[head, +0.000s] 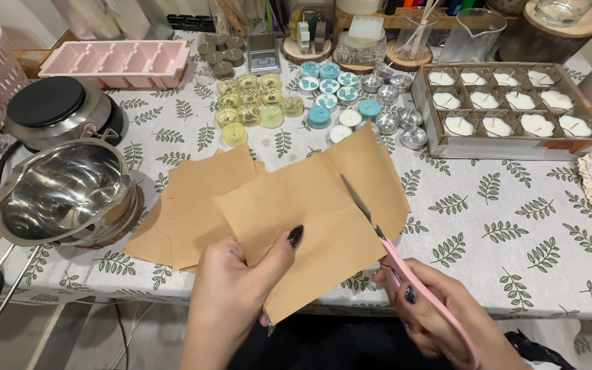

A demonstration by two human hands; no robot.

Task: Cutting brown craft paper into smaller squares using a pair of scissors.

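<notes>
Over the near edge of the leaf-print table (515,205), the left hand (241,288) pinches a sheet of brown paper (310,212), thumb on top and fingers clamped underneath, holding it up off the cloth. The right hand (440,308) is closed around the pink handles of the scissors (385,243), and the blades are partway into the sheet from its right edge, their tip well inside the paper. So the cut is under way but not through: the strip on the right is still joined to the rest. Under and to the left of the held sheet, a small stack of cut brown pieces (179,205) lies on the cloth, which suggests several are already done. Behind, yellow tealights (251,103), blue ones (330,85) and a cardboard tray of white candles (515,147) sit untouched, with a steel pouring pot (63,192) at the left.
</notes>
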